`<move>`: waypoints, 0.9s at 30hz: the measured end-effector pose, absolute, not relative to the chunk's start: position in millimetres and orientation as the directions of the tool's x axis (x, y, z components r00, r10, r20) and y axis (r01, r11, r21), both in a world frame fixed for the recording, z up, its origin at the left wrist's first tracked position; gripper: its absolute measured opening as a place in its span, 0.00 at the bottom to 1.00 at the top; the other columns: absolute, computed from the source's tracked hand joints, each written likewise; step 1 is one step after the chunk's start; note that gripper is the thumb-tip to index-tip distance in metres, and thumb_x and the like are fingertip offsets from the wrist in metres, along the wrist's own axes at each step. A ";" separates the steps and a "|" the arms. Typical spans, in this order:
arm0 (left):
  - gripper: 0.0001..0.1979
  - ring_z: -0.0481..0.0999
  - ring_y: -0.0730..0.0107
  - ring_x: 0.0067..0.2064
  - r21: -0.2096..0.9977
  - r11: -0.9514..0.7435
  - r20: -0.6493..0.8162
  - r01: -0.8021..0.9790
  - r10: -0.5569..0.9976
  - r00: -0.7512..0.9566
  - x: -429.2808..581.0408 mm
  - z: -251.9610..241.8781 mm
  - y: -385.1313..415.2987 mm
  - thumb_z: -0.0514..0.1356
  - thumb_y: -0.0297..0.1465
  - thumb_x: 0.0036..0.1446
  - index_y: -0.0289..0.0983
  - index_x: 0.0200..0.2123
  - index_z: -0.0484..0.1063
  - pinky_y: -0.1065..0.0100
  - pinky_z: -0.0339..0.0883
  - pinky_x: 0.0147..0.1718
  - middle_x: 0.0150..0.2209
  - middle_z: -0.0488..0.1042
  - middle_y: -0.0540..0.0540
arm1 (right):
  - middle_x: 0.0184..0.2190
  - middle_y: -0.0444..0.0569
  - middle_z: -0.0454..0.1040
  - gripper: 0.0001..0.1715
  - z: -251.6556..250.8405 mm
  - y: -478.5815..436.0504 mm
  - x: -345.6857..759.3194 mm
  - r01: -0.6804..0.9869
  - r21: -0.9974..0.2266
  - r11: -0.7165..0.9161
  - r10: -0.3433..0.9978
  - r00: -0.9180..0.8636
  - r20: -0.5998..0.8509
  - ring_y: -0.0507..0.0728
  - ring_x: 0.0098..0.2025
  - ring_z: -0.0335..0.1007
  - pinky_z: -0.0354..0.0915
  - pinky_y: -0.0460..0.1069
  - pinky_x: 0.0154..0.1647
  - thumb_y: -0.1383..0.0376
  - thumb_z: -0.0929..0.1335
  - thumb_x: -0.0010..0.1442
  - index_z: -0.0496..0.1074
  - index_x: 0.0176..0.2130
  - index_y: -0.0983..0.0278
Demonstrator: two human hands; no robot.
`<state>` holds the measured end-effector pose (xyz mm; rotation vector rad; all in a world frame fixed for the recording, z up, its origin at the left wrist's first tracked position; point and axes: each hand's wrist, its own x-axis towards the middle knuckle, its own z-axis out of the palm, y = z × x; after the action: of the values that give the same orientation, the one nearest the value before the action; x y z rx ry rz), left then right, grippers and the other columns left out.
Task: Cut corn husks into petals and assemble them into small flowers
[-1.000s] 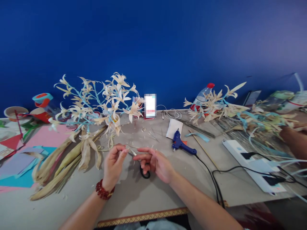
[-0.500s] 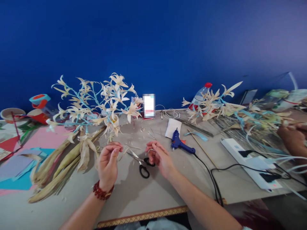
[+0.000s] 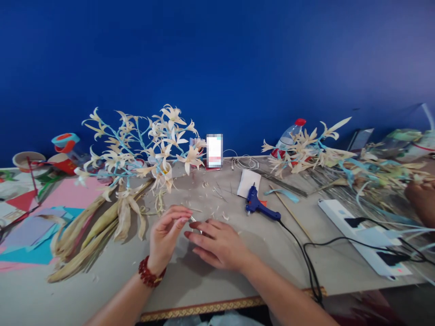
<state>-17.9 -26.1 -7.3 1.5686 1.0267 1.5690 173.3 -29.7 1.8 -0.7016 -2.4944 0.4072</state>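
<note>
My left hand (image 3: 166,231), with a dark red bead bracelet (image 3: 149,271) on its wrist, is raised over the table. Its thumb and forefinger are pinched together at the tips; whatever is between them is too small to make out. My right hand (image 3: 217,242) lies palm down over the scissors, fingers stretched and slightly apart, the thumb hidden beneath. Only bits of the scissors' metal blades (image 3: 193,219) show past the fingers; the black handles are covered. Small pale husk scraps (image 3: 217,213) are scattered just beyond my hands.
Pale husk flowers (image 3: 163,140) on blue stems stand back left, above dried corn husks (image 3: 98,235) and coloured paper (image 3: 37,240). To the right are a blue glue gun (image 3: 260,206), its cord, and a white power strip (image 3: 360,240). Another person's hand (image 3: 421,199) is at the far right.
My right hand has moved left and turned palm down, covering the scissors that lay in plain sight. My left hand stays pinched, now nearer my right. The view has shifted slightly.
</note>
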 end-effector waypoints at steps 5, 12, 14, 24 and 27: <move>0.08 0.74 0.62 0.44 0.801 -0.578 0.571 0.160 0.816 0.088 -23.0 0.4 -27.7 0.60 0.25 0.58 0.41 0.37 0.78 0.59 0.68 0.44 0.39 0.77 0.44 | 0.58 0.56 0.66 0.22 -1.5 -30.0 171.7 0.394 -0.451 0.801 0.569 -0.734 0.370 0.63 0.54 0.65 0.63 0.56 0.51 0.58 0.64 0.64 0.68 0.56 0.57; 0.06 0.73 0.66 0.40 0.927 -0.375 0.375 0.019 0.927 -0.017 -20.3 -7.8 -21.8 0.59 0.29 0.59 0.38 0.30 0.74 0.65 0.66 0.41 0.34 0.74 0.46 | 0.61 0.55 0.61 0.27 -3.4 -24.2 175.1 -0.139 -0.942 0.304 0.671 -0.671 0.315 0.58 0.44 0.71 0.68 0.53 0.41 0.51 0.63 0.64 0.63 0.60 0.54; 0.06 0.72 0.66 0.40 0.950 -0.312 0.312 -0.004 0.950 -0.030 -18.6 -10.0 -20.5 0.60 0.30 0.58 0.37 0.29 0.74 0.67 0.65 0.41 0.34 0.73 0.46 | 0.60 0.58 0.62 0.36 -7.2 -20.8 174.9 -0.380 -0.925 0.014 0.708 -0.650 0.278 0.55 0.36 0.71 0.69 0.51 0.31 0.44 0.60 0.62 0.53 0.64 0.53; 0.03 0.71 0.69 0.40 0.966 -0.222 0.215 -0.136 0.974 -0.067 -17.4 -9.4 -18.9 0.64 0.29 0.53 0.36 0.29 0.74 0.71 0.65 0.41 0.34 0.73 0.47 | 0.57 0.61 0.67 0.55 -6.7 -20.6 172.4 -0.515 -0.808 -0.287 0.731 -0.662 0.163 0.58 0.33 0.72 0.69 0.52 0.29 0.33 0.60 0.52 0.37 0.67 0.53; 0.04 0.72 0.71 0.37 0.961 -0.084 0.079 -0.262 0.996 -0.029 -19.0 -10.4 -16.8 0.65 0.31 0.53 0.37 0.29 0.75 0.71 0.65 0.41 0.33 0.74 0.49 | 0.52 0.61 0.72 0.57 -5.7 -20.5 172.4 -0.506 -0.809 -0.301 0.731 -0.666 0.145 0.57 0.32 0.71 0.68 0.51 0.27 0.32 0.60 0.51 0.37 0.68 0.54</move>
<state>-19.0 -16.8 -10.4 1.0591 0.9829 1.3962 172.4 -20.5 -5.7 -0.3219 -1.1346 2.0258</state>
